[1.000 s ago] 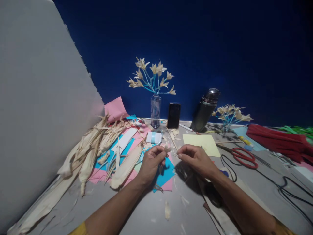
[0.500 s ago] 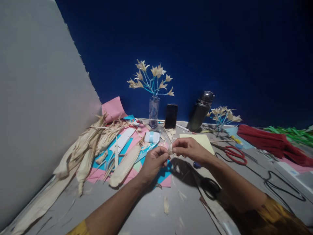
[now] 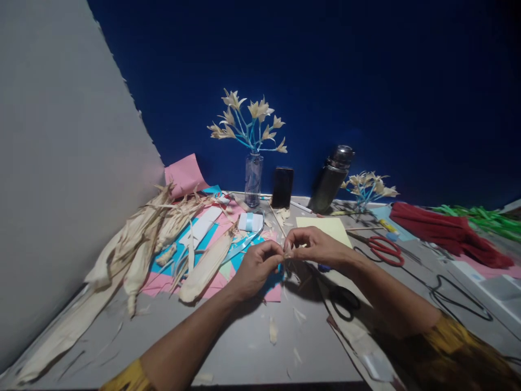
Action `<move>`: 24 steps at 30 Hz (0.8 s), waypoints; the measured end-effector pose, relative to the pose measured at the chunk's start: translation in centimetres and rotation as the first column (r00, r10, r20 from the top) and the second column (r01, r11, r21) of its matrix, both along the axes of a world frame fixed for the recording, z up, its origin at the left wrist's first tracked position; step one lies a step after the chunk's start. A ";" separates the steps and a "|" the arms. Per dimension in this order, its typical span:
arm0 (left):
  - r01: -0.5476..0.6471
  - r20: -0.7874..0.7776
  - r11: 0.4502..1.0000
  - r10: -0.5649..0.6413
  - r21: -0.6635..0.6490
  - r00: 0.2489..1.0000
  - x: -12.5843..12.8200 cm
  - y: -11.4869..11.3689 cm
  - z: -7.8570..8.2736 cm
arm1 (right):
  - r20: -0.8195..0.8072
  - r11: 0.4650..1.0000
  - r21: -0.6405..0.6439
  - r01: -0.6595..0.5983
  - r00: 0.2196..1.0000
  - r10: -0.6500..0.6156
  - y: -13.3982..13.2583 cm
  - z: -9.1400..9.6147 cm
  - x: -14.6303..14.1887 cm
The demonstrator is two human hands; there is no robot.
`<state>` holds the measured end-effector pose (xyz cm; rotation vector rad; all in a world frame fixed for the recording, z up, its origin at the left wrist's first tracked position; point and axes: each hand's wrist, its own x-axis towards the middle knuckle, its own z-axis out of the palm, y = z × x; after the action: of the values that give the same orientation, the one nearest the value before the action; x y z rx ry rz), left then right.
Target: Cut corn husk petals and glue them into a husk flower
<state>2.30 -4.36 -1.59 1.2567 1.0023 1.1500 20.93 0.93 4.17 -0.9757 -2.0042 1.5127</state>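
My left hand (image 3: 258, 267) and my right hand (image 3: 312, 245) meet above the table, fingertips nearly touching. Both are closed in a pinch on a small pale piece of dried husk (image 3: 288, 254), mostly hidden by the fingers. Left of my hands, a long corn husk strip (image 3: 203, 274) lies across blue and pink paper (image 3: 271, 293). A roll of light blue ribbon (image 3: 249, 221) on a white card sits just behind my left hand. Black-handled scissors (image 3: 344, 302) lie under my right forearm, and a yellow paper sheet (image 3: 325, 228) lies behind my right hand.
Husks (image 3: 142, 252) pile up at left. At the back stand a glass vase (image 3: 253, 182) of husk flowers, a phone (image 3: 282, 187) and a leaning flask (image 3: 331, 182). Red-handled scissors (image 3: 386, 250), a black cable (image 3: 439, 296) and red cloth (image 3: 443, 231) lie at right.
The whole view has shifted slightly, so the table's things sit a little higher and further left. My fingertips have drawn closer together around the pale piece.
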 end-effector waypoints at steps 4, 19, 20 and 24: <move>0.064 -0.060 0.995 -0.059 0.083 0.996 -0.2 -0.1 0.4 | -0.034 0.986 -0.161 -0.031 0.999 0.026 0.1 -0.7 0.4; 0.211 -0.161 0.958 -0.181 0.196 0.970 -1.7 0.5 1.2 | -0.198 0.834 -0.547 -0.069 0.979 -0.048 -0.2 -3.1 0.0; 0.215 -0.154 0.959 -0.188 0.186 0.970 -1.8 0.5 1.2 | -0.201 0.826 -0.558 -0.079 0.979 -0.043 -0.1 -3.2 -0.1; 0.193 -0.107 0.974 -0.181 0.118 0.978 -2.1 0.8 0.9 | -0.219 0.810 -0.580 -0.079 0.974 -0.061 0.2 -3.5 -0.5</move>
<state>0.18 -3.57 -0.66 1.4879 0.8697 1.0280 20.39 1.11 0.63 -0.9484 -1.3922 2.2080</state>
